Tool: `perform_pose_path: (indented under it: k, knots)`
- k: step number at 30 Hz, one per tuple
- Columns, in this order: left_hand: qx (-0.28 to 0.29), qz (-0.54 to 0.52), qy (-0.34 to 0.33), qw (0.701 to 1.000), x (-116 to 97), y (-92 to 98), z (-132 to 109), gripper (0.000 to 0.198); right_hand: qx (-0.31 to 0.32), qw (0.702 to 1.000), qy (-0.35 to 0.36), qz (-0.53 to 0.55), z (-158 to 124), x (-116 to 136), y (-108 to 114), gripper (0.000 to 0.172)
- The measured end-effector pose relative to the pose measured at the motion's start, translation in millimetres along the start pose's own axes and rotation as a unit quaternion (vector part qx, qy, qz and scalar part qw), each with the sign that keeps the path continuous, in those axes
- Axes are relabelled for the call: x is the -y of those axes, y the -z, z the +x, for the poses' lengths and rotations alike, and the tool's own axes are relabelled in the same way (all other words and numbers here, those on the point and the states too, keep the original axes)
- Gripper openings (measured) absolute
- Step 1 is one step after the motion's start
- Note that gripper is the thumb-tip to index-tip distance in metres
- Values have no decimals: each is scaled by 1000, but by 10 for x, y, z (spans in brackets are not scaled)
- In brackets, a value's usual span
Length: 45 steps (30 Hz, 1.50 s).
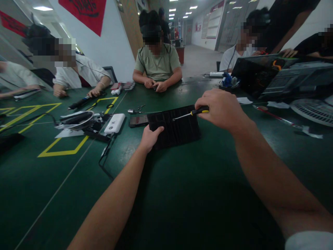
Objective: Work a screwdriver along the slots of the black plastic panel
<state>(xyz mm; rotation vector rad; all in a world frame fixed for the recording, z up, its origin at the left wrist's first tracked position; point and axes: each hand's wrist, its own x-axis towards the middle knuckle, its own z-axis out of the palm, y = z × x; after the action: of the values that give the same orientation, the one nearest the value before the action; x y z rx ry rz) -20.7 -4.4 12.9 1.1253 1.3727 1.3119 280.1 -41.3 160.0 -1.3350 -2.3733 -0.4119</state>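
My left hand (pixel 153 137) is closed on the left edge of a flat black rectangular panel (pixel 186 130), its thumb lying on top. Raised ridges run across the panel, which is tilted a little above the green table. A screwdriver (pixel 200 110) with a black and yellow handle is gripped in my right hand (pixel 220 108). Its thin metal shaft points left and its tip is at the panel's upper middle; whether it touches a screw is too small to tell. Behind the panel's left corner lies a dark phone-like object (pixel 137 121), partly covered.
Left of the panel stand a white power bank (pixel 114 123) and a heap of cables (pixel 75 119). Small metal parts (pixel 140 108) lie beyond. An open computer case (pixel 283 78) and a white fan grille (pixel 314 110) are at the right. Several people sit around the table.
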Motion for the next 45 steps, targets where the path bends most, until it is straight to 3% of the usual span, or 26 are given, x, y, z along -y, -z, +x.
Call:
perform_pose_path:
  k: [19,27,45]
  knots:
    - [3,-2,-11,1000,-13,5,-8,42,21,1000,4,7,4,-2,28,14]
    - [5,-2,-11,1000,-23,-2,-6,45,-11,1000,6,-10,-19,50,3,18]
    - [3,-6,0,1000,-26,2,-4,42,75,994,-83,-15,-18,198,96,21]
